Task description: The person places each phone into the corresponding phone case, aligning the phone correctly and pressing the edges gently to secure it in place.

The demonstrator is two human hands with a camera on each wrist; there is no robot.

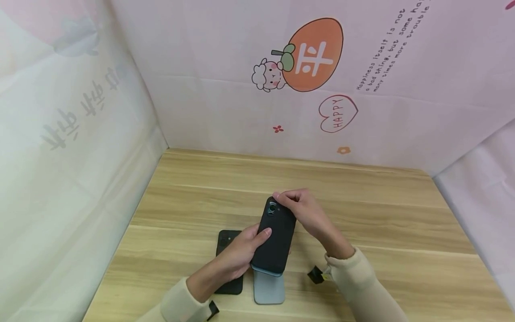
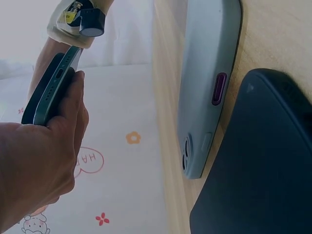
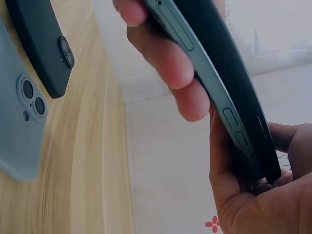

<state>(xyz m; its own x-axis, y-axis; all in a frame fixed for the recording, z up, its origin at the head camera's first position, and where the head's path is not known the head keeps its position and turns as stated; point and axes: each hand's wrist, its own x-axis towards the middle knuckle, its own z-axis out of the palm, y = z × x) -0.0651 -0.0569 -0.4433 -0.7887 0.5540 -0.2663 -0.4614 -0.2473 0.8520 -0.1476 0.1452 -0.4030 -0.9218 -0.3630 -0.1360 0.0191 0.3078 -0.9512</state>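
My left hand (image 1: 238, 251) grips a teal-edged phone (image 3: 195, 61) together with a black phone case (image 1: 276, 241), its thumb lying on the case's back. At the upper corner my right hand (image 1: 307, 213) pinches the case and phone. Along the side, the case (image 3: 229, 58) stands a little apart from the phone in the right wrist view. The phone's lower edge shows past the case in the head view. Below, on the table, lie a grey-blue phone (image 1: 268, 291) and, to its left, a black phone (image 1: 230, 287), partly hidden by my left hand and wrist.
The wood-grain table (image 1: 193, 188) meets a printed cloth wall (image 1: 225, 112) at the back. More cloth (image 1: 72, 179) hangs on the left. Small black devices (image 1: 315, 274) are strapped at both wrists.
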